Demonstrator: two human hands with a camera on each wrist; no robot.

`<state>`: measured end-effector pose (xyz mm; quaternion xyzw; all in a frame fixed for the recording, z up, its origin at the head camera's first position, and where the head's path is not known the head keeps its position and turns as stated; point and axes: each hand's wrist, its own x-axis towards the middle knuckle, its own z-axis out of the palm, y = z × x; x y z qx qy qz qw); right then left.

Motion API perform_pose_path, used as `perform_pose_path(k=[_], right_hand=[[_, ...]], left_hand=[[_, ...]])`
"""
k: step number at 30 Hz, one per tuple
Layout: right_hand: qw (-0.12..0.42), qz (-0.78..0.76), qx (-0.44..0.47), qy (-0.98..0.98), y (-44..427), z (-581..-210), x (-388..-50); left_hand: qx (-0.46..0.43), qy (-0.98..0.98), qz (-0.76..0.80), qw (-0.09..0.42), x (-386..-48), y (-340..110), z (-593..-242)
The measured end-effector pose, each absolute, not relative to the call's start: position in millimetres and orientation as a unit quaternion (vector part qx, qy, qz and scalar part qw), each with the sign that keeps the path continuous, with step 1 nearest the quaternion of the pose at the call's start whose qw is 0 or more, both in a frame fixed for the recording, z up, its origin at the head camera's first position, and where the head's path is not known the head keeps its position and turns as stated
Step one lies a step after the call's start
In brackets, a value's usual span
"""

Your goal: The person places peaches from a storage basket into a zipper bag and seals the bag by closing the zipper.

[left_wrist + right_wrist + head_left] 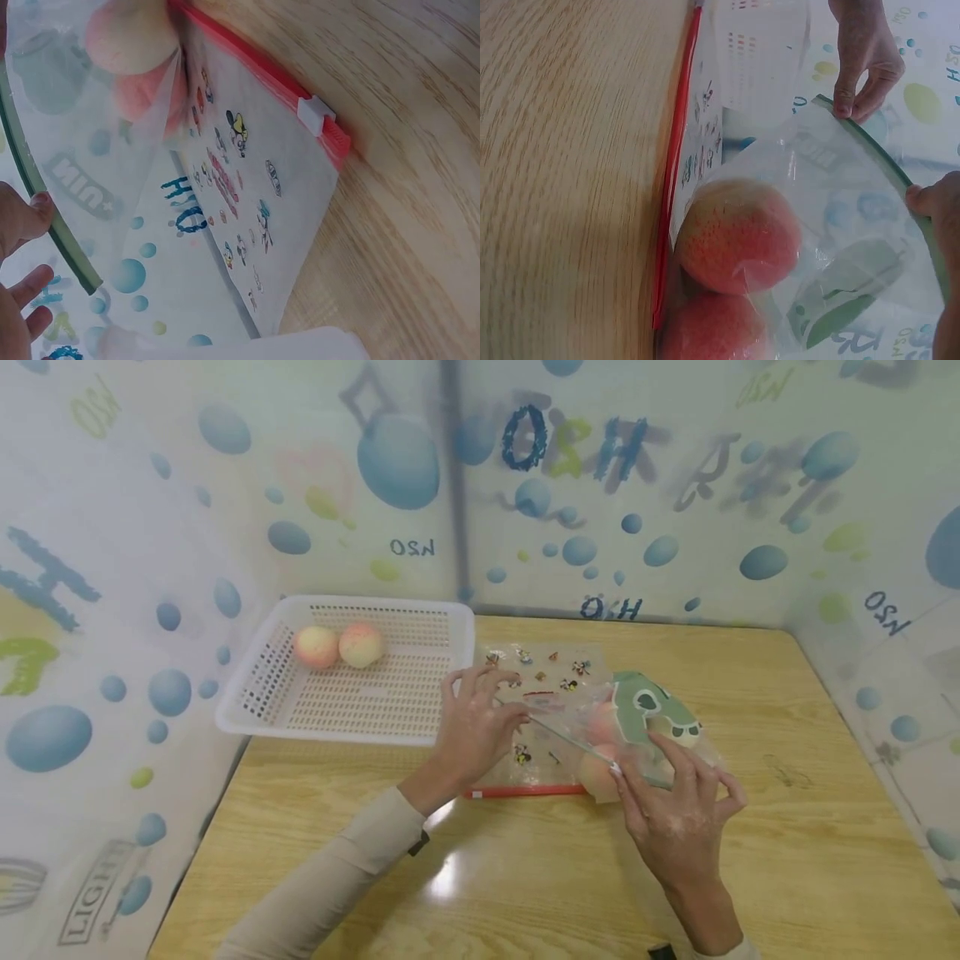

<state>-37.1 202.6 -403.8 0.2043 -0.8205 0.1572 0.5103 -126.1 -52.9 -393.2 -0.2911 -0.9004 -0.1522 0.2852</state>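
Observation:
A clear zip bag (566, 718) with a green cartoon print and a green closing strip (37, 191) stands tilted over the table. Several peaches (739, 236) lie inside it at the bottom. My left hand (472, 718) pinches the left end of the green strip between thumb and fingers. Farther right along that strip, my right hand (678, 818) holds it with the thumb (928, 199) pressed on it; its other fingers are partly hidden in the right wrist view. Under the peach bag lies a flat clear bag (540, 672) with small cartoon prints and a red slider zip (255, 60).
A white perforated plastic basket (375, 737) sits at the back left of the wooden table (780, 727). Two peaches (362, 645) lie in its far left part. Printed curtains (510, 527) enclose the table at the back and sides.

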Motion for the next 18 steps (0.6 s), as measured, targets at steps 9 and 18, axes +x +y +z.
perform_pose_path(k=[9,18], right_hand=[[0.495,0.178,0.203,-0.826,206.3,-405.5,-35.5],[0.493,0.181,0.202,-0.827,207.3,-405.0,-35.1]], left_hand=[[-0.285,-0.899,-0.162,0.289,-128.1,-55.1,-397.4],[-0.284,-0.9,-0.162,0.288,-129.4,-55.6,-397.5]])
